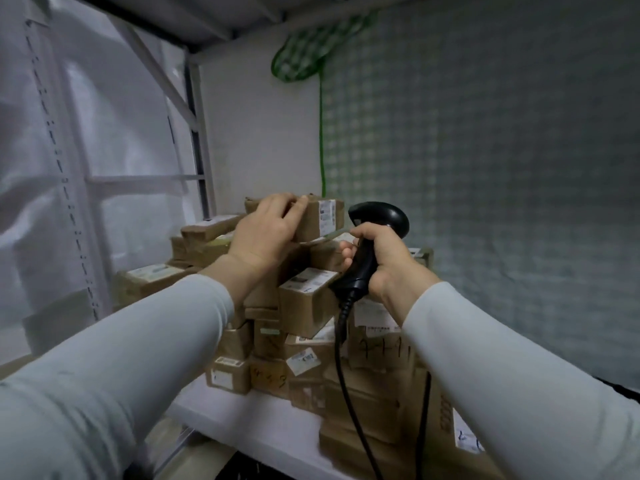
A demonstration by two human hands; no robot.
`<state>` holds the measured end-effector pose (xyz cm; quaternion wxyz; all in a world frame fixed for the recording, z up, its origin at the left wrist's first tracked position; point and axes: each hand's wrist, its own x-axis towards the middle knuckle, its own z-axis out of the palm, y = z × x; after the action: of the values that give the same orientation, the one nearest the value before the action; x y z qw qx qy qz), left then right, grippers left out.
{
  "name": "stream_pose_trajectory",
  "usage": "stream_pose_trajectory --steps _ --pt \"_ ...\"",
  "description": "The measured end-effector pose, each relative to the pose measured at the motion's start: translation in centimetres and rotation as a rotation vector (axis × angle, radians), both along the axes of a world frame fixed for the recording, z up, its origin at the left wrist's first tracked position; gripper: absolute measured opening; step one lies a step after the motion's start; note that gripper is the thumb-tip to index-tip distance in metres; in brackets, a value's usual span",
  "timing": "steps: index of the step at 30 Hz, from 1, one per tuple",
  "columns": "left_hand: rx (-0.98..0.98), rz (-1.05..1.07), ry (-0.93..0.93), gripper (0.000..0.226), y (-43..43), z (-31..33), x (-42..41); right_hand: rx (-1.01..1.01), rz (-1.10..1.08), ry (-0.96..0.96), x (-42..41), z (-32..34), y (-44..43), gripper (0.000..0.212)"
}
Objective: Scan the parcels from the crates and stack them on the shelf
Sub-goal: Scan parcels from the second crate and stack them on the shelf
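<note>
A small brown parcel with a white label sits on top of a pile of stacked brown parcels on the white shelf. My left hand grips this top parcel from its left side, fingers curled over its upper edge. My right hand holds a black barcode scanner by its handle, just right of the parcel, the scanner head level with the parcel's label. The scanner's black cable hangs down in front of the pile.
The pile fills the shelf's middle and right, with lower parcels at the left. A white plastic sheet covers the shelf frame on the left. A green checked cloth hangs at the right. The upper shelf board is close overhead.
</note>
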<state>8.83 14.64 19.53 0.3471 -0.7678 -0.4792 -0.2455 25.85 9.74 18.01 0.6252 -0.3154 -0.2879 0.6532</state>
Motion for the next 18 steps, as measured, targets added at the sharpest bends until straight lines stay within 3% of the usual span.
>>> stream_pose_trajectory --steps 8,13,16,18 --pt "-0.118 -0.027 -0.018 0.062 9.5 -1.3 5.9 -0.049 -0.085 0.035 3.5 0.1 7.1 0.009" --pt "-0.177 -0.021 -0.024 0.073 13.2 -3.0 9.0 -0.063 -0.096 0.032 4.5 -0.8 9.7 0.019" --pt "-0.332 -0.128 -0.192 0.066 14.0 -3.6 9.8 -0.074 -0.111 0.030 5.0 -1.3 10.3 0.032" --pt "-0.349 -0.302 -0.314 0.061 13.9 -4.3 9.3 -0.085 -0.108 0.015 4.8 -1.5 9.9 0.027"
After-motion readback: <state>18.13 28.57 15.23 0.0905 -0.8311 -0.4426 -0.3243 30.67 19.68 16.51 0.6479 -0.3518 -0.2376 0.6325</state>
